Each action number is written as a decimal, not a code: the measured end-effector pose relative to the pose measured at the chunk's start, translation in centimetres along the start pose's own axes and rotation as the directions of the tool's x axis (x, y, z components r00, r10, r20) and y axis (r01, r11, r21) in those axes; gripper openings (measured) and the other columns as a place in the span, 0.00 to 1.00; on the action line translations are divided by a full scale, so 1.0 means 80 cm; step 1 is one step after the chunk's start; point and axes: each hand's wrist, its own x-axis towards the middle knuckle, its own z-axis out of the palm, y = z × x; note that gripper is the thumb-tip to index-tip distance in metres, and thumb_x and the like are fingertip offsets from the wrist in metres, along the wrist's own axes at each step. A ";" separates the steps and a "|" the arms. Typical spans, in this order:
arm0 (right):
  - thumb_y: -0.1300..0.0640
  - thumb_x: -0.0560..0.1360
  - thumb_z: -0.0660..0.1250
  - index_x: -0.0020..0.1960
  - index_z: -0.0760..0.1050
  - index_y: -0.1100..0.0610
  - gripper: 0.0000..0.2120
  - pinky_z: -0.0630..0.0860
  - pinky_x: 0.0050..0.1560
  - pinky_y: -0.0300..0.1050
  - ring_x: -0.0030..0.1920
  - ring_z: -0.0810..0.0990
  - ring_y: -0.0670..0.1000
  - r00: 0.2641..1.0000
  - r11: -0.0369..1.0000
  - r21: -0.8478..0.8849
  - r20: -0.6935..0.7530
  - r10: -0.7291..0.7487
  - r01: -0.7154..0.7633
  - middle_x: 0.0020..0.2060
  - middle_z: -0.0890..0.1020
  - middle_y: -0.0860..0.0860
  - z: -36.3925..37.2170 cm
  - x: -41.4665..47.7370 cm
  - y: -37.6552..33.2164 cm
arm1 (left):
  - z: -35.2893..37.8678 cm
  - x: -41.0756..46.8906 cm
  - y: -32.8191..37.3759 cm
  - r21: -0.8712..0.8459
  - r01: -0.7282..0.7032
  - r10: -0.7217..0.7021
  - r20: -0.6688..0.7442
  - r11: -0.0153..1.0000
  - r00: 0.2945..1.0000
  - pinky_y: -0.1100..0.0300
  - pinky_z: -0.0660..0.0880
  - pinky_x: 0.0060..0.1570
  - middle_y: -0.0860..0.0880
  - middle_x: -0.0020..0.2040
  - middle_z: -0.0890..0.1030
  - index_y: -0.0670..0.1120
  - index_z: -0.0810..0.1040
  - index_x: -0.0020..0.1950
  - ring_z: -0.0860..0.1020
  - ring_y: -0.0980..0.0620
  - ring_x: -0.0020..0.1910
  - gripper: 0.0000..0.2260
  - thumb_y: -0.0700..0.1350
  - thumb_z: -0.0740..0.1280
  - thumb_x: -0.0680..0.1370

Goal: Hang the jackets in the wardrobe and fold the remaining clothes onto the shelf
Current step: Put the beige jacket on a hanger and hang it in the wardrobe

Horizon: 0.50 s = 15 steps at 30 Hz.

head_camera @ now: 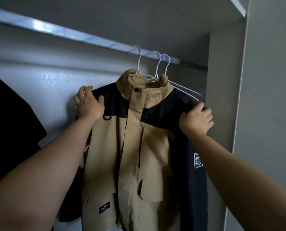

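The left hand (88, 104) and right hand (196, 118) each gripped a shoulder of the tan-and-black jacket (130, 147), hooked on the rail (72, 33) above them. Hanging looked nearly finished; next, I reckoned, an even release.

Dim, soft-focus view; glare streaks the rail (38, 25), wide-angle edges bend.

The bottom edge cuts off the hem of the tan and black fabric jacket (139, 147). At its shoulders, my left hand (88, 104) and right hand (196, 118) curl their fingertips out of sight. Its collar hides the arms of the thin white wire hanger (140, 55). Left of the jacket, a black garment (10, 130) runs off frame. The jacket's small black hem label (104, 207) and white sleeve patch (198, 160) are unreadable.
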 end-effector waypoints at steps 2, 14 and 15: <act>0.49 0.76 0.66 0.66 0.61 0.57 0.25 0.62 0.66 0.64 0.65 0.71 0.67 0.993 0.997 0.028 0.094 0.070 -0.073 0.67 0.68 0.62 0.006 0.002 0.009 | 0.003 0.006 0.003 0.025 -0.025 0.024 0.047 0.999 0.999 0.42 0.59 0.73 0.47 0.78 0.64 0.50 0.63 0.78 0.59 0.41 0.76 0.25 0.54 0.61 0.82; 0.41 0.81 0.61 0.69 0.62 0.58 0.26 0.65 0.65 0.63 0.66 0.71 0.65 0.976 0.996 -0.002 0.197 0.088 -0.089 0.66 0.71 0.60 0.026 0.008 0.023 | 0.028 0.032 0.041 0.135 -0.126 0.120 0.050 0.983 0.992 0.39 0.44 0.78 0.43 0.65 0.76 0.49 0.77 0.66 0.69 0.40 0.70 0.18 0.51 0.51 0.85; 0.42 0.81 0.60 0.69 0.62 0.59 0.25 0.66 0.65 0.63 0.67 0.71 0.64 0.972 0.995 0.003 0.214 0.099 -0.101 0.66 0.72 0.60 0.029 0.009 0.025 | 0.031 0.035 0.044 0.097 -0.113 0.110 0.039 0.989 0.993 0.40 0.45 0.78 0.41 0.63 0.77 0.49 0.78 0.63 0.69 0.39 0.68 0.18 0.51 0.50 0.85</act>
